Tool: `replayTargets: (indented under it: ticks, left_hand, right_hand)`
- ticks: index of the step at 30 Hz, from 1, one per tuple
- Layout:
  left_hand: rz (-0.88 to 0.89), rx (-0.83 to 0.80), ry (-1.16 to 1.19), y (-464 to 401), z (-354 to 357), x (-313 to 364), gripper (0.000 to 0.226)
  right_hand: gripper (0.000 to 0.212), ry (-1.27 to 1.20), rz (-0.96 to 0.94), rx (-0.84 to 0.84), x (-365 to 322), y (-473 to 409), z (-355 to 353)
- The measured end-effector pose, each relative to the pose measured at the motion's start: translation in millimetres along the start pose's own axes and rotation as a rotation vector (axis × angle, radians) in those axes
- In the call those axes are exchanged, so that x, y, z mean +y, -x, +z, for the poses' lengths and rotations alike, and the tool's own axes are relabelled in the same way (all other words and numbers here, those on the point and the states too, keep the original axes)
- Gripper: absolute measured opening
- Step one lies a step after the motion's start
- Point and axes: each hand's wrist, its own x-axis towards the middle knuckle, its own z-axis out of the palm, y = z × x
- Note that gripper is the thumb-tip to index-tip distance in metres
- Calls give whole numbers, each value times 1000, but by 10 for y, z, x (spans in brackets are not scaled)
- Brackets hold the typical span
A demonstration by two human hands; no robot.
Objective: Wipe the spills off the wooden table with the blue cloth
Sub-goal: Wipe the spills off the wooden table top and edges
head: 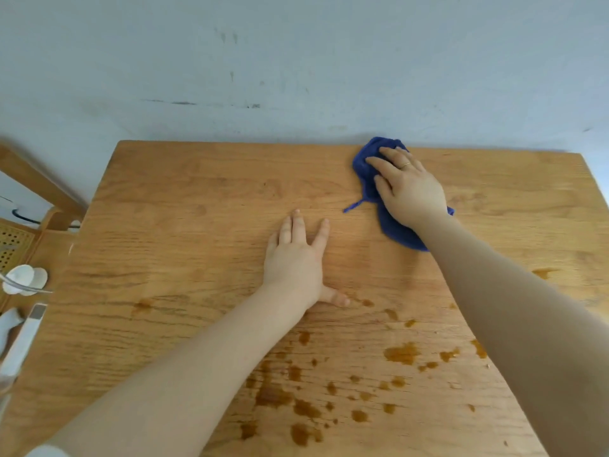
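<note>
Near the far right corner of the wooden table (184, 199), a crumpled blue cloth (364, 166) is pressed flat under the right hand (410, 189), whose fingers are spread straight over it; a thin ring (405, 165) is worn on one finger. At the table's middle, the left hand (296, 258) is laid palm down on bare wood, fingers spread wide. Brown spills (400, 352) are scattered across the near part of the table, well apart from the cloth.
</note>
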Motion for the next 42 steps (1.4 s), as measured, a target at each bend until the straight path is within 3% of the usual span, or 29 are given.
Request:
replayTargets:
  ticks: [2,7,11,15,19,24,28,30,33,36,42]
  left_hand:
    - [5,2,38,13,4,-3,129]
    - [3,14,91,18,0,1,128]
    - [-29,6,108,-19,-14,14,129]
    - [-58,-21,114,-8,-31,56,131]
    - [-85,-22,140,13,-63,78,132]
    - [-121,-26,144,23,-76,108,133]
    - [-143,-37,111,41,-87,108,132]
    - [-149,-32,72,55,-64,116,130]
    - [-178,-19,-16,73,-46,157,127]
    - [-240,-10,-35,117,-27,196,127]
    - [-301,-47,-24,163,-120,325,122]
  right_hand:
    - [41,-23,-15,-16,-38,169,-12]
    - [43,-31,-297,-23,-9,814,-71]
    - [41,-63,-402,-75,153,487,-84]
    - [45,-49,-258,-32,358,-66,-89]
    - [39,16,-203,-94,378,-178,-61]
    - [52,-6,-450,-162,300,546,-170]
    - [51,-21,-632,-237,475,692,-251]
    - [49,-16,-606,-191,553,484,-199]
    - [49,-14,-413,-91,594,55,-156]
    - [45,51,-289,-151,571,-136,-139]
    - [51,73,-538,-181,552,711,-271]
